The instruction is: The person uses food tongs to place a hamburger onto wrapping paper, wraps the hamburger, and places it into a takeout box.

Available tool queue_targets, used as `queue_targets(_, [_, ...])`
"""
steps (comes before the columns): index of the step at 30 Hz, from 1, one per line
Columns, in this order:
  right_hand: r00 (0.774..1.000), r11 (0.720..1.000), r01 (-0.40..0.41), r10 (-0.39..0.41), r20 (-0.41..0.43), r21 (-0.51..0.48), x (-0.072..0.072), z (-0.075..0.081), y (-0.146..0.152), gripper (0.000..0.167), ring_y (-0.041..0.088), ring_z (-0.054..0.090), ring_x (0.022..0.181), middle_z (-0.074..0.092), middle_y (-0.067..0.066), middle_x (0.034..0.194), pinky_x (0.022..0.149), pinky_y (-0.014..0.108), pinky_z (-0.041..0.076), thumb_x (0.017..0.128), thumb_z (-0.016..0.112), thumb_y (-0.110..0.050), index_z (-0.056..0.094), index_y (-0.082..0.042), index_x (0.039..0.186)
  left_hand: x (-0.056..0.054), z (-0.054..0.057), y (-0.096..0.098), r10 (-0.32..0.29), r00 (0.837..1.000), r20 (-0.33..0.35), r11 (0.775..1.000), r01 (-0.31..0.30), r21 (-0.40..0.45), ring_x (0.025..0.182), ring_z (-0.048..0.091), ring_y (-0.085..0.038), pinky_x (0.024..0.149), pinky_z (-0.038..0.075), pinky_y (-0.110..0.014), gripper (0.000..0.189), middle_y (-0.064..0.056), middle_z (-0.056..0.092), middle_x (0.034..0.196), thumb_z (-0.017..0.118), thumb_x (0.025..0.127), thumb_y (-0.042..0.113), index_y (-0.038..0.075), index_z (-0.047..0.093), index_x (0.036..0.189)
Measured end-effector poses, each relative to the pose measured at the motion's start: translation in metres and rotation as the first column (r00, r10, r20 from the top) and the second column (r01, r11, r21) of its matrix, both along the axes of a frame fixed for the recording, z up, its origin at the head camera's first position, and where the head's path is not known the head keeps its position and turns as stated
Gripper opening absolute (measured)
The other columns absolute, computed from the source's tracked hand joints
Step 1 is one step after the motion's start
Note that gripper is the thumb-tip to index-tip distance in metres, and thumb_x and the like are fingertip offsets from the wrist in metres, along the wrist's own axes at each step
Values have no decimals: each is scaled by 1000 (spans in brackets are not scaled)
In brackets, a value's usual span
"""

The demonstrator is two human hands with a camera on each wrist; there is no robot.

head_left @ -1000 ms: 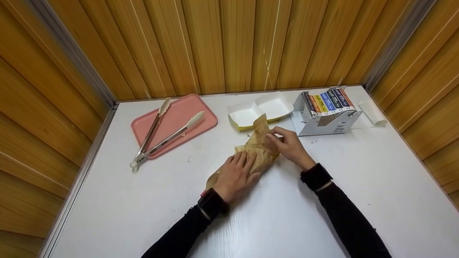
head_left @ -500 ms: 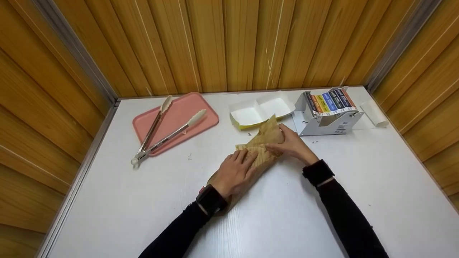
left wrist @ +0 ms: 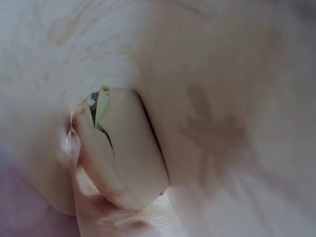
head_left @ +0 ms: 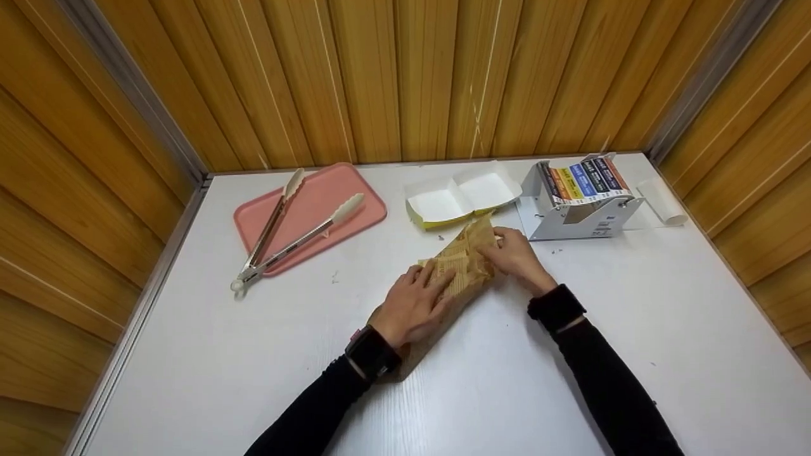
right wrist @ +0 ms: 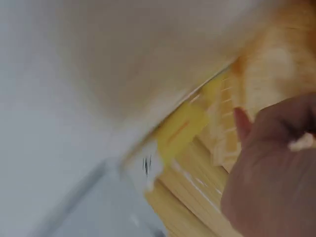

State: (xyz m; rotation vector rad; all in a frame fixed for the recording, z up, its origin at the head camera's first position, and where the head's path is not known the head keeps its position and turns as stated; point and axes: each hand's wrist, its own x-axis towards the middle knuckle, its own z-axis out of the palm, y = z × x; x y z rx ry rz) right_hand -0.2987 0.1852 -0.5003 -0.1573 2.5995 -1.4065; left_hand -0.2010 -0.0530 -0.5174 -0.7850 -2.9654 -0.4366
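Brown printed wrapping paper (head_left: 469, 261) lies diagonally on the white table, folded over into a long packet. My left hand (head_left: 413, 305) rests on its near part, fingers stretched across the printed side. At the far right end my right hand (head_left: 514, 254) pinches the paper's edge between thumb and fingers; the right wrist view shows this right hand (right wrist: 276, 158) against the orange-tinted paper (right wrist: 269, 64). From the left wrist, a filled bun (left wrist: 131, 148) with a bit of green leaf shows inside the paper's open near end.
Beyond the packet stands an open two-part yellow and white food box (head_left: 437, 206). A label dispenser (head_left: 583, 199) with coloured rolls is to its right, beside a curled white strip (head_left: 661, 201). Tongs (head_left: 285, 250) lie across a pink tray (head_left: 361, 190) at the left.
My right hand has shifted its grip along the paper's far end, and the raised corner there is now folded lower, toward me. The left hand stays on the packet.
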Motion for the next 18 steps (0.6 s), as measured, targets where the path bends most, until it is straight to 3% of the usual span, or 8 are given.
queue_targets(2, [993,997,-24,32,115,-67,1,1,3,62,27,63,99,64,22,121,87,37,56,97,72,-33,52,2,144,-1,0,-1,-4,1000,9,1000,4,15,141,45,-38,117,40,-49,56,-22,40,162,32,111,48,25,40,161])
queue_targets(4, [982,994,-62,76,176,-84,0,0,5,76,33,56,122,55,25,140,106,45,48,96,74,-38,42,2,152,-2,0,-2,-4,1000,25,1000,4,16,139,47,-37,115,40,-49,56,-22,42,158,33,110,50,27,40,161])
queue_targets(6, [973,993,-108,117,199,-55,1,-1,5,74,36,50,131,52,26,145,114,49,41,99,70,-37,40,5,151,-3,1,-3,-4,999,41,1000,3,19,138,48,-36,115,40,-50,57,-21,45,155,33,109,51,29,39,161])
queue_targets(10, [975,983,-182,182,130,-16,3,-1,0,51,36,58,117,61,27,131,108,49,45,109,49,-27,46,4,150,-4,0,-2,-11,998,61,1000,11,14,139,48,-34,115,40,-49,58,-17,46,153,32,109,53,31,36,162])
queue_targets(12, [971,975,-219,222,84,-40,7,0,-2,50,38,55,128,56,28,143,115,52,41,113,40,-25,41,1,156,-4,-1,-2,-17,998,59,1000,16,19,138,49,-34,115,40,-49,58,-17,47,152,32,109,53,30,37,162])
queue_targets(14, [958,958,-282,284,35,-58,12,0,-4,53,39,36,150,38,24,162,126,56,24,114,35,-25,30,-5,162,-4,-1,-2,-17,998,54,1000,16,21,138,49,-35,115,40,-49,58,-18,47,152,32,109,53,30,37,162])
queue_targets(16, [916,910,-397,400,1,-123,16,-1,-5,53,38,20,158,23,17,171,129,56,14,114,32,-24,22,-11,165,-4,-2,-2,-11,999,52,1000,10,20,139,49,-35,115,40,-49,57,-18,47,153,32,109,53,29,38,161])
queue_targets(18, [852,843,-523,519,-61,-127,20,-3,-4,53,33,5,161,9,9,175,130,55,4,115,31,-22,21,-16,166,-5,-2,-1,-5,999,54,1000,5,6,140,48,-35,115,40,-50,58,-19,47,154,31,109,53,29,38,161])
